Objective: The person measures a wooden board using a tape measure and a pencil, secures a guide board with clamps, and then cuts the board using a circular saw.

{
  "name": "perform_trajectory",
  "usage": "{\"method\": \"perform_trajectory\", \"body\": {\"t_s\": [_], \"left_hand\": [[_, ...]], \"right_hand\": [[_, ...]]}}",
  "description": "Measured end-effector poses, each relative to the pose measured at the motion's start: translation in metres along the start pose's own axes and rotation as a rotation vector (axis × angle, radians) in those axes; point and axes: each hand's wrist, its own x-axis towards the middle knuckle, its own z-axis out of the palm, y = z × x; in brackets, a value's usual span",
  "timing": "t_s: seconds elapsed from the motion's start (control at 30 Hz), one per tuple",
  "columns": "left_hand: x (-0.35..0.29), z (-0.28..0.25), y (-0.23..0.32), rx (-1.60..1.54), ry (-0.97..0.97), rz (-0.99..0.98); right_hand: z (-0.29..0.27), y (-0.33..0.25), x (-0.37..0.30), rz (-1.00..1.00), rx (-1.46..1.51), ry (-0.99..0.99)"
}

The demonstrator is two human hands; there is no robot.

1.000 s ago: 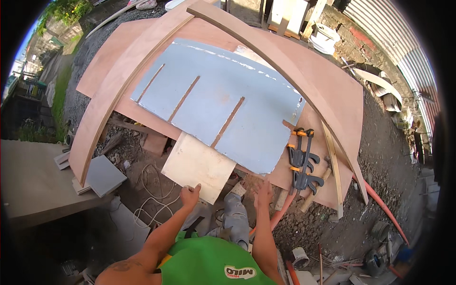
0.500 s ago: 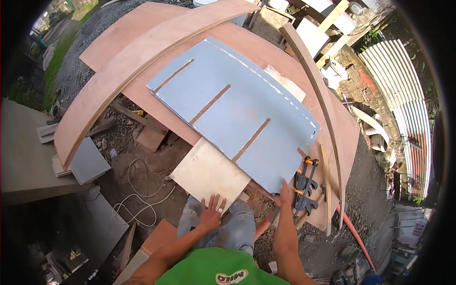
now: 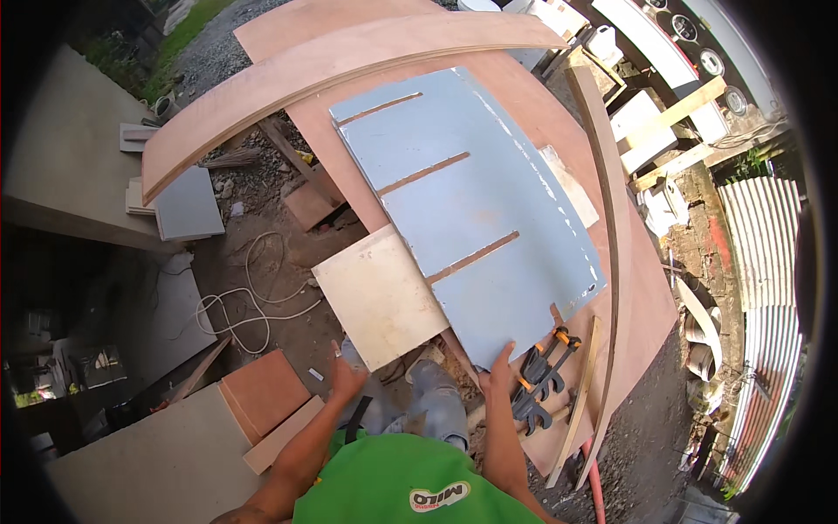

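My right hand grips the near corner of a light blue panel, thumb on top and fingers at its edge. The panel has three narrow slots cut in from its left edge and a chipped, worn strip along its right side. My left hand is off to the left of a cream square board, apart from it, with one digit stretched out and nothing visible in it. That cream board lies against the panel's left edge, above my legs. Black and orange bar clamps lie just right of my right hand.
A large pinkish plywood sheet lies under the panel. Curved plywood strips arch along its far side, and a long curved piece along the right. A white cord coils on the dirt. Board offcuts lie at lower left.
My left hand has lifted off the cream board and moved left of it. The right hand stays at the blue panel's near corner. The whole view has turned somewhat.
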Motion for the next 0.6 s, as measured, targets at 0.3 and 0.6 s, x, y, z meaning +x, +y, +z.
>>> {"method": "perform_trajectory", "body": {"t_s": [0.3,0.6], "left_hand": [[0.019,0.021,0.009,-0.960,-0.189,-0.441],[0.022,-0.137,-0.117,-0.947,0.192,-0.273]], "right_hand": [[0.007,-0.014,-0.018,-0.023,-0.050,0.064],[0.011,-0.069,-0.025,-0.082,-0.106,0.116]]}}
